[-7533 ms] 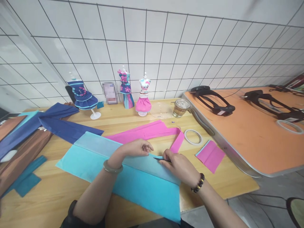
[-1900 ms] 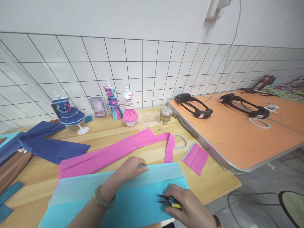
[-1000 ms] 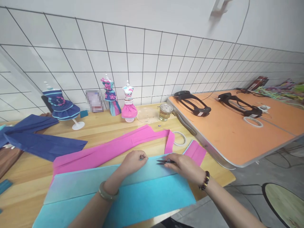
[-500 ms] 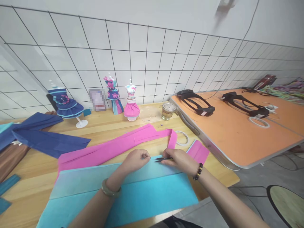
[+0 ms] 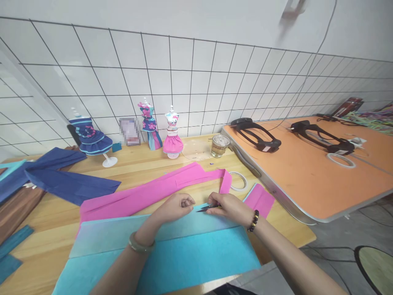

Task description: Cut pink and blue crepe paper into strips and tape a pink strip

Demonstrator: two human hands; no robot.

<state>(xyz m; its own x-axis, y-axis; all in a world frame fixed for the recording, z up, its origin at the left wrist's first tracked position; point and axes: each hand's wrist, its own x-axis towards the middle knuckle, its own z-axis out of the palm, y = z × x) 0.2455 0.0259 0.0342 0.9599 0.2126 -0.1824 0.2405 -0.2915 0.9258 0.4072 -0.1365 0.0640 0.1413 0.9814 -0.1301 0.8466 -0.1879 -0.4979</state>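
My right hand [image 5: 225, 206] is wrapped round a small pair of dark scissors [image 5: 204, 208], whose blades point left toward my other hand. The blades look nearly together. My left hand [image 5: 178, 209] is closed in a pinch at the upper edge of a folded light-blue fabric [image 5: 199, 250]; what its fingertips hold, if anything, is too small to make out. Both hands rest over this fabric, near its far edge. Just behind them lies a long pink fabric piece [image 5: 138, 192], its narrow strip folding down toward my right hand.
Navy fabric [image 5: 70, 176] lies at the left. Dressed mini mannequins, one in a pink skirt [image 5: 172, 144], stand along the tiled wall near a glass [image 5: 220, 146]. A tape roll [image 5: 245, 182] and pink folded fabric [image 5: 259, 198] are right. An orange table [image 5: 294, 176] holds black headsets.
The scissors' blades, spread apart before, now appear almost closed. Both hands stay at the fabric's edge, and the whole view has shifted slightly.
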